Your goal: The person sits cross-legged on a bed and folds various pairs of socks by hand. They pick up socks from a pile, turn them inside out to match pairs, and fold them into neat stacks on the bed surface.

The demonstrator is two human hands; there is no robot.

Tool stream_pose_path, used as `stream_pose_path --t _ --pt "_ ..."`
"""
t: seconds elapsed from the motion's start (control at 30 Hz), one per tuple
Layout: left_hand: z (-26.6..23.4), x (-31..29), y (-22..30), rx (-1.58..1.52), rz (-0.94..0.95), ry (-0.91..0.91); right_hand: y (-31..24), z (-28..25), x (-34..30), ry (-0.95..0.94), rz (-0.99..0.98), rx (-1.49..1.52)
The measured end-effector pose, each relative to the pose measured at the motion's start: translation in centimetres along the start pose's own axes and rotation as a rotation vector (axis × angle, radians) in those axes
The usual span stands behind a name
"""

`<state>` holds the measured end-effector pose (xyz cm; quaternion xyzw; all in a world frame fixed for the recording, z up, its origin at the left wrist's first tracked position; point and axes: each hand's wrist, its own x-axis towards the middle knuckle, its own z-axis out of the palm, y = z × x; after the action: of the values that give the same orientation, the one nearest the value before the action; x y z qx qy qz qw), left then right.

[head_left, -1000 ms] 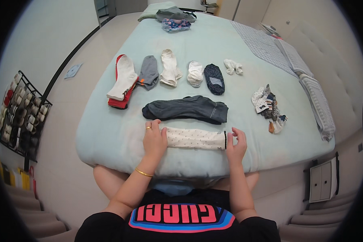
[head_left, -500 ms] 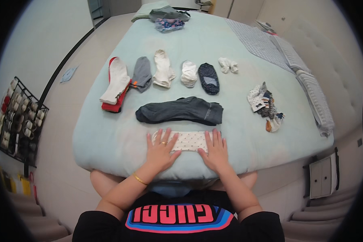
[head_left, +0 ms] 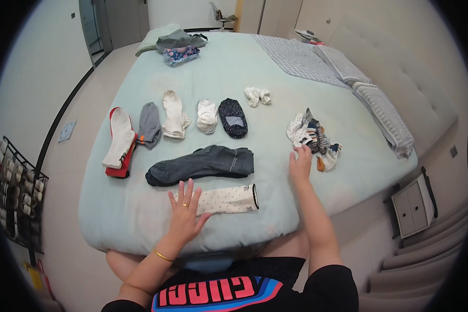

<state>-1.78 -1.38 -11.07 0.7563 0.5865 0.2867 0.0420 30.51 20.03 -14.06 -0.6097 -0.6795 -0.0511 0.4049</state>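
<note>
My left hand point(head_left: 184, 218) lies spread over the left end of a white sock with small dark dots point(head_left: 221, 202), its fingers apart. The sock lies flat near the bed's front edge, its dark-rimmed cuff to the right. At the right, my right hand point(head_left: 300, 164) is at the near edge of a small pile of patterned socks point(head_left: 314, 136), fingers slightly bent and none of the socks lifted. Just beyond the dotted sock lie long dark grey socks point(head_left: 203, 165).
Across the bed point(head_left: 208, 75) runs a row: white and red socks point(head_left: 120, 138), grey socks point(head_left: 150, 125), white socks point(head_left: 174, 115), short white socks point(head_left: 207, 116), a dark speckled sock point(head_left: 233, 118) and small white socks point(head_left: 257, 96). Folded clothes point(head_left: 181, 54) lie at the far end.
My right hand has left the dotted sock and moved right to the patterned pile. My left hand stays on the sock. The whole view has shifted toward the right.
</note>
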Motion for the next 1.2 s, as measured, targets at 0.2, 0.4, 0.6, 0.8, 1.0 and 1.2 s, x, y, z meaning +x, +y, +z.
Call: stream_pose_path --t 0.2,0.4,0.6,0.8,1.0,1.2 --pt "2.3 3.0 1.3 -0.133 0.086 0.063 5.7 4.2 5.5 0.063 0.953 0.370" --pt "2.9 6.8 3.9 -0.283 0.144 0.089 7.3 5.8 6.3 0.096 1.049 0.646" --pt "4.2 10.2 5.5 -0.860 -0.091 0.019 -3.2 -1.1 -0.3 -0.068 0.418 0.817" --pt "6.8 11.3 7.5 -1.053 -0.243 -0.224 -9.5 -5.4 -8.1 -0.349 0.328 0.898" --pt "6.4 11.3 6.7 -1.227 -0.228 -0.196 -11.1 -8.0 -6.7 -0.448 0.430 1.112" --pt "2.0 13.3 6.9 -1.641 -0.456 -0.070 -14.6 -8.8 -3.2 -0.208 0.074 0.452"
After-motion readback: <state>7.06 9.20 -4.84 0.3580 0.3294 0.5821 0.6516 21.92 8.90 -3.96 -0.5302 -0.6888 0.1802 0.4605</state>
